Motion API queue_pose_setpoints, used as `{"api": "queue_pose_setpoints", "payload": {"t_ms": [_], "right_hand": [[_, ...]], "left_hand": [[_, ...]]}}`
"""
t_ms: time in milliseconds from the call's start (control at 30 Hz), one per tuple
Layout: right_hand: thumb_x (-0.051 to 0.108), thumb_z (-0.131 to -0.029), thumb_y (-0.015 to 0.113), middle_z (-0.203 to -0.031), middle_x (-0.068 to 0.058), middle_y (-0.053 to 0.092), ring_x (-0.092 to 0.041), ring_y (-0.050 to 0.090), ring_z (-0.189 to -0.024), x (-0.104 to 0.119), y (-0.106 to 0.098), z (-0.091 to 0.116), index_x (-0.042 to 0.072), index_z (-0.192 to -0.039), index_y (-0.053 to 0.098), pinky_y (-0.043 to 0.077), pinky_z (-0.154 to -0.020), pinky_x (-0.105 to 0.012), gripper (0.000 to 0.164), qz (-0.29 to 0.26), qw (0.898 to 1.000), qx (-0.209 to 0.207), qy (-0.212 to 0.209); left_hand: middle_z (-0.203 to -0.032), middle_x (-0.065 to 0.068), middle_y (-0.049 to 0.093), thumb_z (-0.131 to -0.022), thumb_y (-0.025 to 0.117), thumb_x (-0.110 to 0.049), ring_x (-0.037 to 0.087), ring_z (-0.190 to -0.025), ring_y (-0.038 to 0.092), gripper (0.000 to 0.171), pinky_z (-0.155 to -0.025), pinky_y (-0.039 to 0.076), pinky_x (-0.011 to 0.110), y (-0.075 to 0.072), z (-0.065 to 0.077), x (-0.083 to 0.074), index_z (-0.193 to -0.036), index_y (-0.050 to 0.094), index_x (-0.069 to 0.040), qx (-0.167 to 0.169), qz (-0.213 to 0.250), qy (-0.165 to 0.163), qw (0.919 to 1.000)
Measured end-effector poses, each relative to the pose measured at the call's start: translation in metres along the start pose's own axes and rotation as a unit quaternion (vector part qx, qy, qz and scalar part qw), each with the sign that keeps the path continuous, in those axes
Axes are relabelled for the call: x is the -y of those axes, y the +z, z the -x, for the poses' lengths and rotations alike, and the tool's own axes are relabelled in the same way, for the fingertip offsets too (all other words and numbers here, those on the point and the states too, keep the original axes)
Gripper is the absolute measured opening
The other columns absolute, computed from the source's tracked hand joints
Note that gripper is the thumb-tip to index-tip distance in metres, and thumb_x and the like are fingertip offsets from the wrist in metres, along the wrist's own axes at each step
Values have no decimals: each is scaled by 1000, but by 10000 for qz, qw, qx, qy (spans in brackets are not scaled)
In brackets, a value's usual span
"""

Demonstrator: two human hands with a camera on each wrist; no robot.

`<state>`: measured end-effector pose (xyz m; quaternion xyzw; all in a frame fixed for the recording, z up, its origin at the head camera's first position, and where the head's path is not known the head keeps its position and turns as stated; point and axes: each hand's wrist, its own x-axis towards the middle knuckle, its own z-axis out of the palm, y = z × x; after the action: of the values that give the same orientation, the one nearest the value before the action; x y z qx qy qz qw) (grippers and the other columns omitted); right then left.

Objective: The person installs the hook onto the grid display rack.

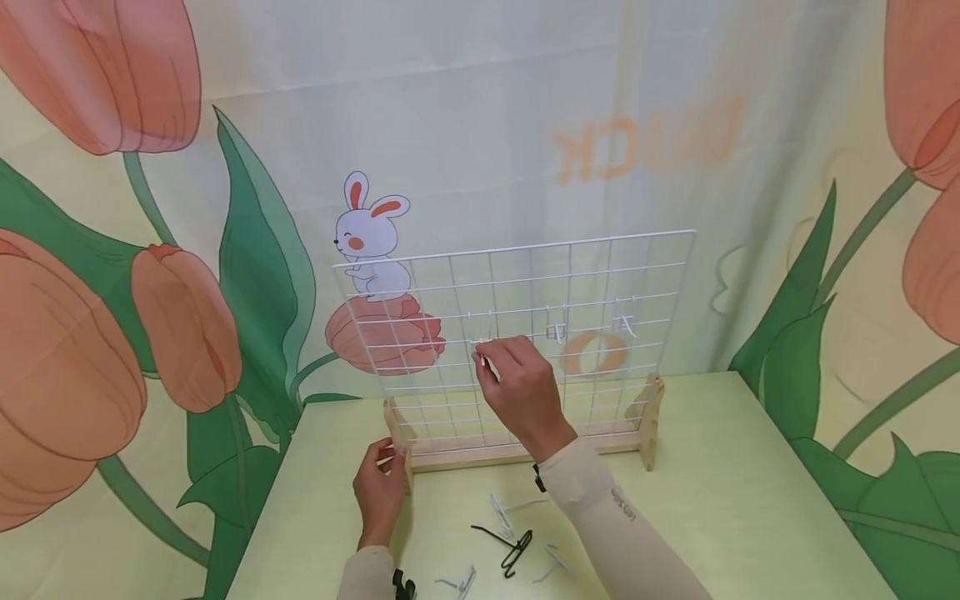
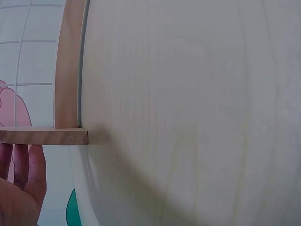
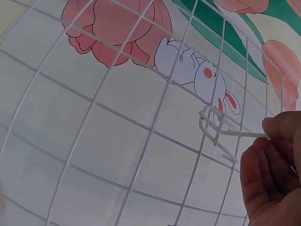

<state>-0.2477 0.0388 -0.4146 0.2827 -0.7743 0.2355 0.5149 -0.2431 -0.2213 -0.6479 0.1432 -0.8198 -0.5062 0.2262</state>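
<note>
My right hand (image 1: 521,387) pinches the straight prong of a white wire hook (image 3: 242,134) between thumb and fingers. Its bent frame lies against the white wire grid (image 3: 127,188), left of the grid's middle in the head view. At the lower left, my left hand (image 1: 380,496) touches the outer side of the wooden stand (image 1: 472,460), fingertips against its end foot (image 2: 44,136). The left thumb is hidden in the left wrist view. Two more white hooks hang on the grid to the right, one nearer the middle (image 1: 556,332) and another (image 1: 624,323) farther right.
On the pale table (image 1: 720,517) in front of the stand lie a black wire hook (image 1: 513,550) and several white ones, among them one (image 1: 501,515) close to the right forearm. Behind the grid hangs a printed backdrop (image 1: 480,150) with tulips and a rabbit.
</note>
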Motion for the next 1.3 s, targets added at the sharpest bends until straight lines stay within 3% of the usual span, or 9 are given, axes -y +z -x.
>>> {"api": "queue_pose_setpoints", "payload": {"t_ms": [200,467,700,900,1100,1300], "right_hand": [[10,-88,85,-92,-7,78,-22,73,-86,2,0,5,4,-100,80,65,-78,-33,14,-82,9998,75,135],[13,-86,88,-95,-8,80,-22,75,-87,6,-3,14,3,-104,80,66,-79,-34,22,-246,9991,122,322],[16,-86,88,-95,-9,78,-22,75,-84,9,-14,24,3,-107,80,65,-74,-36,26,-739,9938,73,828],[15,-85,88,-95,-9,78,-21,74,-81,6,-30,30,4,-107,79,65,-72,-35,27,-937,9901,100,1041],[13,-83,89,-95,-8,79,-20,75,-80,-1,-41,50,5,-105,80,64,-70,-34,26,-961,9883,137,1173],[13,-83,89,-98,-7,79,-21,76,-81,-2,-46,78,7,-108,79,64,-69,-37,27,-1050,9829,417,1454]], "left_hand": [[-114,12,76,-102,72,-20,30,-101,78,28,-78,61,32,-2,0,-2,-129,69,-13,16,-39,66,10000],[-114,12,76,-103,71,-20,30,-101,77,27,-81,63,42,0,1,1,-130,69,-14,18,-108,44,9999],[-114,11,76,-102,72,-21,29,-100,78,27,-78,59,31,0,1,2,-128,69,-14,32,-86,131,9999],[-114,11,77,-102,72,-21,29,-100,79,28,-76,58,29,-1,0,2,-129,69,-14,-5,-130,115,9998],[-115,11,76,-103,71,-21,29,-101,78,28,-78,59,29,1,0,2,-129,69,-13,75,-112,134,9998],[-113,9,77,-101,73,-20,28,-100,78,26,-81,62,36,0,0,2,-127,70,-14,-5,-142,170,9998]]}}
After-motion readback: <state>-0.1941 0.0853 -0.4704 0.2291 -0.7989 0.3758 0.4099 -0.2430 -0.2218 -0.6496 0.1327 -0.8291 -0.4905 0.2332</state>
